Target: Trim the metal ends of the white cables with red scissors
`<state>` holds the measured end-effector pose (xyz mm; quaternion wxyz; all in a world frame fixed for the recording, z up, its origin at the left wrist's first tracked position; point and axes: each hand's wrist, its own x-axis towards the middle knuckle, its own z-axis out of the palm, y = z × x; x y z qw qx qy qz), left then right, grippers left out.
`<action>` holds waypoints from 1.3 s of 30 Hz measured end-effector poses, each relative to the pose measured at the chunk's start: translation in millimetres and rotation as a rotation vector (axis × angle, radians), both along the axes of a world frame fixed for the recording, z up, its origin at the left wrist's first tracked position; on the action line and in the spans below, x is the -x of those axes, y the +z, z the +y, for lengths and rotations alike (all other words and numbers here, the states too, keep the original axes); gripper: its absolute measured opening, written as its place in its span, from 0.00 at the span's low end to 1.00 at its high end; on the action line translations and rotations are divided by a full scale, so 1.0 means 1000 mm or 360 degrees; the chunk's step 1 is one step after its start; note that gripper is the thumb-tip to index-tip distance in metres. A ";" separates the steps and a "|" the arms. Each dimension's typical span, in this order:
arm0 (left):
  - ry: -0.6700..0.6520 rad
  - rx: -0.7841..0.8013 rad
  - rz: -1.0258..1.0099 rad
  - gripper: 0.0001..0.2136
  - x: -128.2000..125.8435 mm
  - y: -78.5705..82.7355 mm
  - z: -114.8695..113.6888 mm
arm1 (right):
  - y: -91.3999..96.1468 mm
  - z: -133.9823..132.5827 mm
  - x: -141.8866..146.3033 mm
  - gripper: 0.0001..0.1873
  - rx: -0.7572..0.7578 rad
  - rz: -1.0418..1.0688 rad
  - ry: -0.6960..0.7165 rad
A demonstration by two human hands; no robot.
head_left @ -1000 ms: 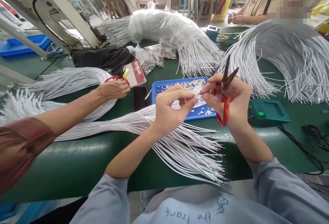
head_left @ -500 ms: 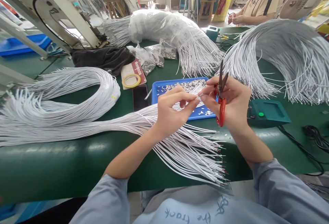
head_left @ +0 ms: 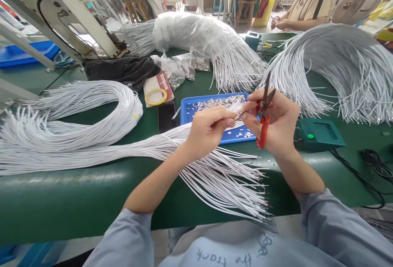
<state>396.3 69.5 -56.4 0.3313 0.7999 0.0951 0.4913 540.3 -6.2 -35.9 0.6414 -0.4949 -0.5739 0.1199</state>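
Observation:
Above the blue tray (head_left: 225,141), my left hand (head_left: 207,130) pinches a white cable (head_left: 237,115) near its end. My right hand (head_left: 281,122) carries scissors (head_left: 264,113) with red handles, blades pointing up and slightly apart. Its thumb and index finger also meet at the cable's tip; whether a small metal part is there is too small to tell. Small silver metal pieces (head_left: 211,103) and more cable ends lie in the tray. Under my left forearm, a bundle of white cables (head_left: 227,179) fans out with stripped reddish tips toward the right.
A coiled cable bundle (head_left: 123,124) lies left, a plastic-wrapped one (head_left: 184,32) behind, another (head_left: 322,50) right. A green device (head_left: 321,134) with a cord sits by my right wrist. Yellow tape (head_left: 156,97), a phone (head_left: 166,117) and a dark cloth (head_left: 123,70) lie left of the tray. A co-worker (head_left: 307,11) sits beyond.
My left fingers have closed more tightly and shifted slightly right, and the cable end now shows between both hands. The scissors stay in my right hand, nearly unmoved.

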 end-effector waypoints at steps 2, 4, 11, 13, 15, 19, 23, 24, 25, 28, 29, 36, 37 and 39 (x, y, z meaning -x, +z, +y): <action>-0.0086 0.0024 0.0056 0.11 0.002 0.000 0.001 | -0.001 0.000 -0.001 0.09 -0.0038 -0.0057 -0.0008; -0.0201 0.0056 0.0088 0.12 0.002 0.000 0.002 | -0.002 0.001 -0.002 0.10 -0.0059 -0.0098 0.0023; 0.0000 0.0119 -0.0069 0.06 -0.001 -0.001 0.005 | -0.002 0.002 -0.004 0.09 -0.0039 0.0007 0.0050; 0.0090 0.0127 -0.0096 0.07 -0.002 -0.002 0.004 | -0.002 0.002 -0.002 0.08 -0.0019 0.0003 0.0056; 0.0159 0.0136 -0.0109 0.09 -0.002 -0.002 0.003 | -0.002 0.001 -0.001 0.07 -0.0023 -0.0008 0.0071; 0.0243 0.0097 -0.0094 0.12 -0.003 -0.002 0.000 | -0.003 0.001 0.002 0.11 -0.0043 -0.0080 0.0026; 0.0275 0.0023 -0.0103 0.12 -0.005 -0.003 -0.003 | -0.004 0.002 0.004 0.13 0.0017 -0.0104 0.0028; 0.0284 0.0021 -0.0105 0.12 -0.005 -0.004 -0.003 | -0.004 0.001 0.004 0.13 0.0037 -0.0098 0.0039; 0.0291 0.0027 -0.0109 0.12 -0.006 -0.004 -0.004 | -0.003 0.001 0.003 0.13 0.0060 -0.0085 0.0047; 0.0280 0.0080 -0.0142 0.11 -0.006 -0.003 -0.005 | -0.003 0.001 0.001 0.14 0.0108 0.0014 0.0106; 0.0269 0.0106 -0.0149 0.11 -0.006 -0.003 -0.006 | -0.003 0.001 0.001 0.14 0.0111 0.0052 0.0134; 0.0173 0.0315 -0.0106 0.12 -0.002 0.002 -0.002 | 0.000 0.006 -0.005 0.12 0.0107 0.0080 0.0103; 0.0168 0.0345 -0.0101 0.13 0.000 0.003 -0.001 | 0.000 0.009 -0.009 0.11 0.0120 0.0053 0.0080; 0.0102 0.0370 -0.0095 0.13 0.003 0.006 -0.001 | -0.001 0.019 -0.022 0.10 0.0200 -0.0029 0.0042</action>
